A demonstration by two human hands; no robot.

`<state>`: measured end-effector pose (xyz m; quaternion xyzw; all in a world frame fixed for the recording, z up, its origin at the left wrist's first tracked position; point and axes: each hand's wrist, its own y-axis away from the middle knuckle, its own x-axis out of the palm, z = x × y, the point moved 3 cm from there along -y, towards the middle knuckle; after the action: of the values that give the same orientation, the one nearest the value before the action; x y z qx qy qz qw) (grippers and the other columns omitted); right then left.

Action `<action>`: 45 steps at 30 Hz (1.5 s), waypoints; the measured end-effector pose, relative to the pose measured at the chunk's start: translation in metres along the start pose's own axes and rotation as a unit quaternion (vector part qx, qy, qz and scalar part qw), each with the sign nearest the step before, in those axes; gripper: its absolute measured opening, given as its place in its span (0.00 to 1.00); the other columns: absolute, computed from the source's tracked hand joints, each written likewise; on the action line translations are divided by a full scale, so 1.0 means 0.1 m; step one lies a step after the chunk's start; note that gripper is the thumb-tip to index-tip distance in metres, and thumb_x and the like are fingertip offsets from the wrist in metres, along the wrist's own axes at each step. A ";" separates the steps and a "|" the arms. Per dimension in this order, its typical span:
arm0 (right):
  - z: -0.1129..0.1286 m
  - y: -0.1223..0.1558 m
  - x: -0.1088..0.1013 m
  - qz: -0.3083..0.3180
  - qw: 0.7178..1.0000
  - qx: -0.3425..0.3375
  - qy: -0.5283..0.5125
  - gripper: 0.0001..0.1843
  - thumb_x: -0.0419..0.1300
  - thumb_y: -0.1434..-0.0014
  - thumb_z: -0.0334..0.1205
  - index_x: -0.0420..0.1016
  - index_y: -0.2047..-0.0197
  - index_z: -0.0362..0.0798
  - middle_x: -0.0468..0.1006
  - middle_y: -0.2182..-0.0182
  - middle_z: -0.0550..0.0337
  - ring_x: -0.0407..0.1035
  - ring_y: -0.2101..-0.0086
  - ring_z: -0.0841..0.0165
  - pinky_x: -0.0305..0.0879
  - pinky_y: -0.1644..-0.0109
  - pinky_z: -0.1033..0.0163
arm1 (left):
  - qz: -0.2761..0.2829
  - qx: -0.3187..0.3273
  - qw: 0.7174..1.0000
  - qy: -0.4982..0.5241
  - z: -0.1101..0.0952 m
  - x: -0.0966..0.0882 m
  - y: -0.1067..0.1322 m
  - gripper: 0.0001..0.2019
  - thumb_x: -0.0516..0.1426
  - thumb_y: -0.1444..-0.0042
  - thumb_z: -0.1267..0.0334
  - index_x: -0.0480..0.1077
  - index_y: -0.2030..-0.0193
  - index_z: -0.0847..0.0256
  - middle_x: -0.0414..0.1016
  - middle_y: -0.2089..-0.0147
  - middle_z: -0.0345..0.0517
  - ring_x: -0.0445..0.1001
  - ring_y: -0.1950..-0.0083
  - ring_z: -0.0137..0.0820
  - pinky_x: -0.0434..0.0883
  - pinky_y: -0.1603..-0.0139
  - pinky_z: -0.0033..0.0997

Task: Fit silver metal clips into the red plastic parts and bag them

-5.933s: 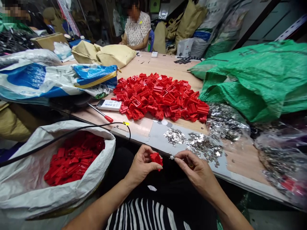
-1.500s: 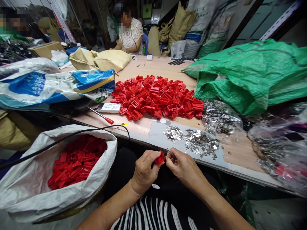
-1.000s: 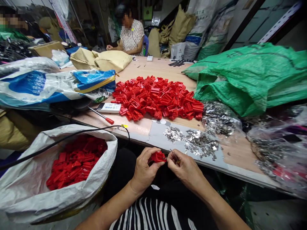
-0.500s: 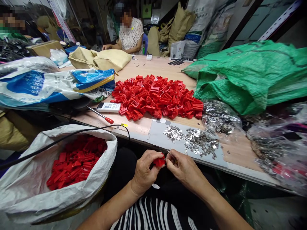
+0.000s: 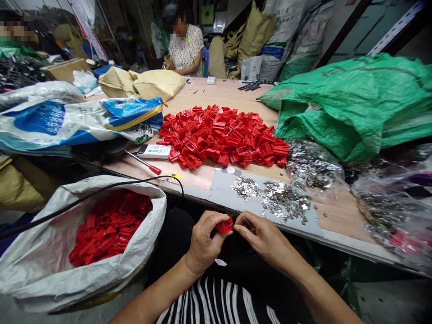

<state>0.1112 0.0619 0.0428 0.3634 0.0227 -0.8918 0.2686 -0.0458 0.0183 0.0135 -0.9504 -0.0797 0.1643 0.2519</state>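
My left hand (image 5: 204, 238) is closed, thumb and fingers pinching a small red plastic part (image 5: 225, 224) just in front of the table edge. Close beside it, my right hand (image 5: 265, 236) is closed on a thin metal piece (image 5: 243, 218); its exact kind is too small to make out. The fingertips of the right hand are right next to the red part. On the table in front of my hands lie two small heaps of flat silvery metal pieces (image 5: 285, 200), on a grey sheet (image 5: 221, 186). Behind them rises a big pile of red plastic parts (image 5: 219, 137).
An open white sack (image 5: 30, 265) of red parts stands at my left, a black cable (image 5: 101, 194) crossing over it. A red-handled screwdriver (image 5: 153, 168) and a white box (image 5: 155, 151) lie by the pile. Green sacking (image 5: 347, 103) covers the right side. A person (image 5: 187, 45) sits opposite.
My right hand has shifted slightly, its fingers now a little differently set around the metal piece. The left hand keeps its hold on the red part. The whole view has moved a touch.
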 end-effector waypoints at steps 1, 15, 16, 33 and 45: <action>-0.03 -0.01 -0.01 0.000 1.000 0.000 -0.019 0.10 0.51 0.37 0.44 0.65 0.68 0.51 0.69 0.75 0.65 0.63 0.73 0.70 0.57 0.69 0.65 | -0.001 -0.001 1.000 -0.002 0.00 0.00 -0.01 0.15 0.62 0.47 0.74 0.71 0.53 0.59 0.75 0.59 0.46 0.74 0.59 0.31 0.74 0.57 0.30; -0.18 -0.11 0.10 0.041 0.970 0.034 -0.237 0.18 0.57 0.42 0.55 0.67 0.70 0.48 0.67 0.75 0.64 0.60 0.72 0.70 0.56 0.68 0.64 | 0.008 0.017 1.000 0.008 -0.07 0.02 -0.04 0.14 0.62 0.48 0.72 0.71 0.55 0.57 0.77 0.61 0.42 0.75 0.57 0.31 0.71 0.42 0.43; -0.18 -0.11 0.10 0.043 0.967 0.037 -0.248 0.18 0.58 0.43 0.55 0.67 0.71 0.48 0.67 0.75 0.64 0.59 0.72 0.70 0.56 0.68 0.64 | 0.006 0.015 1.000 0.006 -0.07 0.02 -0.03 0.14 0.63 0.48 0.72 0.71 0.55 0.57 0.77 0.61 0.42 0.75 0.56 0.32 0.72 0.44 0.41; -0.21 -0.06 0.12 0.082 0.931 0.096 -0.342 0.25 0.57 0.46 0.63 0.66 0.68 0.47 0.57 0.80 0.70 0.45 0.80 0.76 0.39 0.77 0.66 | -0.005 -0.012 1.000 0.013 -0.03 0.06 0.00 0.13 0.63 0.48 0.69 0.72 0.55 0.57 0.75 0.59 0.45 0.76 0.57 0.33 0.74 0.56 0.32; -0.21 -0.06 0.13 -0.007 0.955 0.051 -0.294 0.18 0.62 0.46 0.55 0.69 0.69 0.47 0.70 0.72 0.62 0.63 0.69 0.69 0.60 0.65 0.64 | 0.013 -0.010 0.999 0.035 -0.06 0.05 -0.05 0.15 0.64 0.48 0.65 0.72 0.52 0.57 0.77 0.57 0.48 0.75 0.54 0.35 0.74 0.54 0.35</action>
<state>0.1135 0.0660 0.0182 0.0987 -0.1004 -0.9610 0.2378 -0.0396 0.0209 0.0192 -0.9591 -0.0598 0.1330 0.2428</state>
